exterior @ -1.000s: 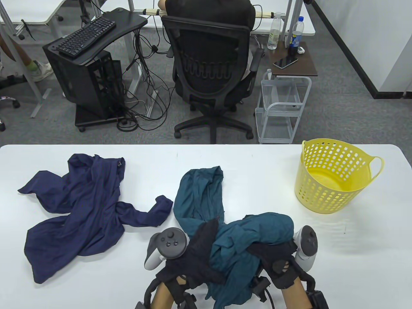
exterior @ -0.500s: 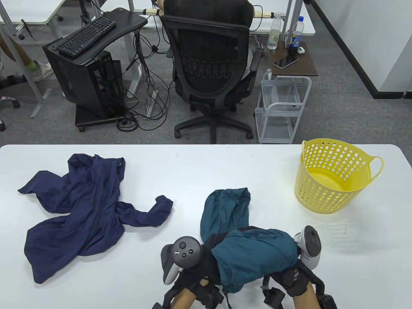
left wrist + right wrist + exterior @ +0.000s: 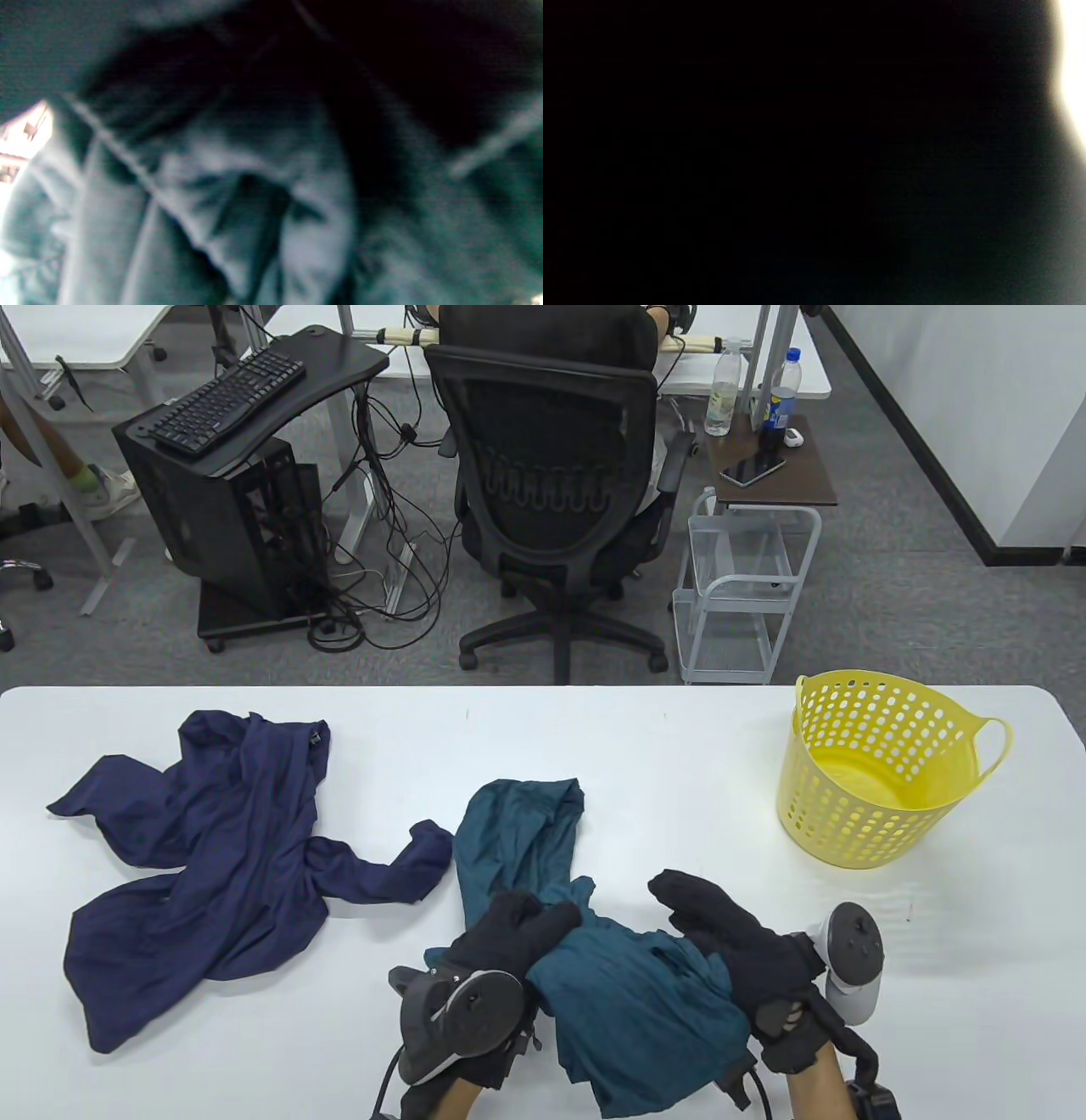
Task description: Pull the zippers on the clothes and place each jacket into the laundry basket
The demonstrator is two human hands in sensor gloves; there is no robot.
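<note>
A teal jacket (image 3: 628, 993) lies crumpled at the table's near edge, one part stretching away toward the middle (image 3: 517, 831). My left hand (image 3: 513, 929) grips a bunch of its fabric, with the fingers curled over the cloth. My right hand (image 3: 721, 920) rests on the jacket's right side with its fingers fairly straight. A navy jacket (image 3: 212, 857) sprawls at the left, untouched. The yellow laundry basket (image 3: 882, 814) stands at the right with nothing in it. The left wrist view is filled by blurred teal jacket cloth (image 3: 263, 203). The right wrist view is almost black.
The navy jacket's sleeve end (image 3: 424, 857) touches the teal jacket's left edge. Beyond the table's far edge stand an office chair (image 3: 556, 500) with a person seated, a small white cart (image 3: 742, 585) and a black computer stand (image 3: 229, 475).
The teal jacket, bundled between both hands and swung right half a second ago, is back down and spread leftward. My right hand has come out on top of the cloth.
</note>
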